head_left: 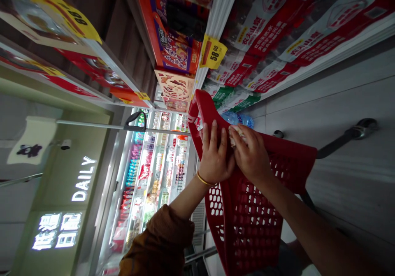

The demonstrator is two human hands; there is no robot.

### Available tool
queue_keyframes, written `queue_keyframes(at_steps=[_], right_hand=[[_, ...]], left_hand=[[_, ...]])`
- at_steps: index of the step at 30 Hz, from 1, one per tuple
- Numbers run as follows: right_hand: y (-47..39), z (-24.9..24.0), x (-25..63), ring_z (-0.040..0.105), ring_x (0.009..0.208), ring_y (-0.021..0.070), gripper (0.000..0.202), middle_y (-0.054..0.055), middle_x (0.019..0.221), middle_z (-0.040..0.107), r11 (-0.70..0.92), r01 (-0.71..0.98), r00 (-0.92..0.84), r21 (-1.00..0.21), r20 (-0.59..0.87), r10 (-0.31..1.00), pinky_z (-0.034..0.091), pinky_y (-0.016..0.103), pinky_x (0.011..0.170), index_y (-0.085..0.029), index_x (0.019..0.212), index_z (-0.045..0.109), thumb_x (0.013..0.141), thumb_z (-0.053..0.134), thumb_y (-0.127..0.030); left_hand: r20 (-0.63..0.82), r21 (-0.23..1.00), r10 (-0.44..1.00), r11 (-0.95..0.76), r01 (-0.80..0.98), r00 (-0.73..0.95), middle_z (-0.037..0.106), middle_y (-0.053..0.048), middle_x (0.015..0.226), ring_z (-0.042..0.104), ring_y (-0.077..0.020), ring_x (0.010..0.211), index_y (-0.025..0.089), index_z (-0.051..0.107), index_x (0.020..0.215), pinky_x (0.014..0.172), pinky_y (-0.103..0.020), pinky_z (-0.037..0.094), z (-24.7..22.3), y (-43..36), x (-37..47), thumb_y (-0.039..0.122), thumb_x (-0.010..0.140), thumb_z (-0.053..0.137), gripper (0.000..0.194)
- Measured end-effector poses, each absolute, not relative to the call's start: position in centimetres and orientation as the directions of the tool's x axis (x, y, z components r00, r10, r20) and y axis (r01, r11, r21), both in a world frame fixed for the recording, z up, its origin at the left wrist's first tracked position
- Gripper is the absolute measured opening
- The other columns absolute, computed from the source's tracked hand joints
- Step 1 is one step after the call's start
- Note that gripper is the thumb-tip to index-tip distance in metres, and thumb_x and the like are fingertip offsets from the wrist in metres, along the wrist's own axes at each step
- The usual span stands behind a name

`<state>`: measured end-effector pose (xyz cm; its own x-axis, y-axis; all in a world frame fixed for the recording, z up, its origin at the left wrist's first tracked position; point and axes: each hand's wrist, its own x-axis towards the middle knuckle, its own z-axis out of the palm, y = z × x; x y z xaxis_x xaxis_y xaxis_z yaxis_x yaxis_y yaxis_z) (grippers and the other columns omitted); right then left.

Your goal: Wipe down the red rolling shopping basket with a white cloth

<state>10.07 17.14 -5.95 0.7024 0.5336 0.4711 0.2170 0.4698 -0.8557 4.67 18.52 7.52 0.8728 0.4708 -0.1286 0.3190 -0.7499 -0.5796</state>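
The view is turned sideways. My left hand (213, 156), with a gold bangle at the wrist and a brown sleeve, lies on the solid red panel of a shopping cart (277, 148), its fingers spread. Beside it, my right hand (251, 154) presses a small crumpled pale cloth (237, 136) against the same panel with curled fingers. The cloth is partly hidden under these fingers. Below both hands is the cart's perforated red basket wall.
Shelves with boxed goods and yellow price tags (212, 53) run along the top. Packs of bottled water (256, 41) stand at upper right, beside the tiled floor (348, 103). A lit refrigerated display (154, 169) and a metal pole (92, 124) are at left.
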Motion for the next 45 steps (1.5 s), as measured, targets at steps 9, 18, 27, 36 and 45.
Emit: queue_keyframes(at_steps=[9, 18, 27, 36, 45], right_hand=[[16.3, -8.2, 10.3, 0.053, 0.117, 0.0289, 0.050, 0.016, 0.129, 0.054, 0.406, 0.200, 0.718, -0.892, 0.415, 0.558, 0.048, 0.049, 0.098, -0.019, 0.141, 0.043, 0.091, 0.038, -0.013], [17.1, -7.8, 10.1, 0.051, 0.122, 0.0281, 0.048, 0.017, 0.134, 0.052, 0.478, 0.106, 0.730, -0.872, 0.395, 0.558, 0.048, 0.048, 0.100, -0.018, 0.142, 0.041, 0.095, 0.033, -0.018], [16.6, -10.7, 8.9, 0.050, 0.124, 0.0286, 0.048, 0.017, 0.133, 0.051, 0.427, 0.207, 0.734, -0.880, 0.429, 0.526, 0.047, 0.050, 0.100, -0.020, 0.142, 0.040, 0.094, 0.040, -0.017], [15.6, -14.4, 7.4, 0.050, 0.121, 0.0279, 0.049, 0.016, 0.130, 0.052, 0.298, 0.166, 0.767, -0.940, 0.313, 0.560, 0.046, 0.050, 0.100, -0.020, 0.138, 0.046, 0.090, 0.040, -0.011], [16.2, -11.7, 8.2, 0.051, 0.122, 0.0281, 0.048, 0.015, 0.131, 0.053, 0.375, 0.060, 0.734, -0.925, 0.296, 0.611, 0.046, 0.051, 0.103, -0.019, 0.137, 0.048, 0.090, 0.038, -0.012]], left_hand=[[-0.203, -0.707, 0.509, -0.667, 0.235, 0.836, 0.014, -0.017, 0.159, -0.002, -0.0324, 0.148, 0.009, 0.019, 0.150, 0.119, -0.055, 0.009, 7.6, 17.7, 4.7, 0.034, 0.090, 0.050, 0.072], [-0.311, -0.692, 0.540, -0.693, 0.203, 0.782, 0.035, -0.021, 0.151, 0.023, -0.0290, 0.145, 0.004, 0.025, 0.147, 0.119, -0.051, 0.020, 6.0, 19.2, 7.8, 0.023, 0.094, 0.034, 0.057], [-0.328, -0.731, 0.595, -0.652, 0.202, 0.734, 0.043, -0.026, 0.144, 0.025, -0.0307, 0.144, 0.000, 0.040, 0.139, 0.118, -0.051, 0.025, 4.7, 19.2, 7.2, 0.018, 0.096, 0.034, 0.047], [-0.321, -0.757, 0.634, -0.618, 0.212, 0.704, 0.042, -0.024, 0.146, 0.027, -0.0296, 0.143, 0.001, 0.040, 0.140, 0.119, -0.048, 0.026, 4.6, 19.4, 6.6, 0.014, 0.094, 0.037, 0.048], [-0.504, -0.775, 0.608, -0.632, -0.011, 0.614, 0.045, -0.017, 0.146, 0.036, -0.0266, 0.139, 0.005, 0.045, 0.139, 0.118, -0.044, 0.029, 3.2, 19.2, 8.4, 0.018, 0.098, 0.033, 0.045]])
